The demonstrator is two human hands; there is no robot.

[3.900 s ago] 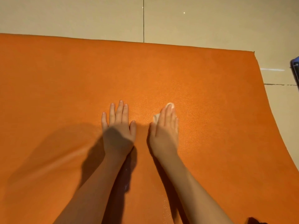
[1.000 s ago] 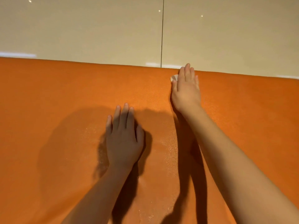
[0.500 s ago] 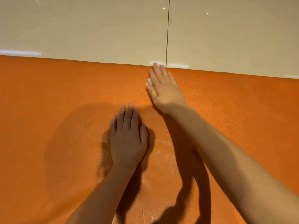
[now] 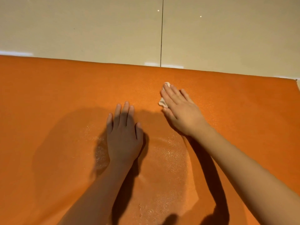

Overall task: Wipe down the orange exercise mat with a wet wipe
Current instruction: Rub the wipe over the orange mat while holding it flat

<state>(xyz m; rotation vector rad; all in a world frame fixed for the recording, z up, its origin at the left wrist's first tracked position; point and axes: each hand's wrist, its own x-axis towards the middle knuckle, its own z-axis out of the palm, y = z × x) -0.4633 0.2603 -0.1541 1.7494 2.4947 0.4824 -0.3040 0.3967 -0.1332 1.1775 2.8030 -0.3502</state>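
The orange exercise mat (image 4: 56, 95) fills the lower two thirds of the head view. My left hand (image 4: 124, 135) lies flat on it, palm down, fingers straight and pointing away from me. My right hand (image 4: 180, 109) presses a small white wet wipe (image 4: 162, 102) against the mat a little short of the far edge, fingers straight and angled to the upper left. Only bits of the wipe show at the fingertips and beside the thumb. Wet, shiny patches glisten on the mat (image 4: 168, 148) between and below my hands.
Beige glossy floor tiles (image 4: 97, 30) lie beyond the mat's far edge, with a dark grout line (image 4: 162, 30) running away from me. The mat's right corner (image 4: 298, 86) shows at the right border of the view.
My right hand has slid the wipe back from the mat's far edge toward me and to the right. My left hand has stayed flat in place.
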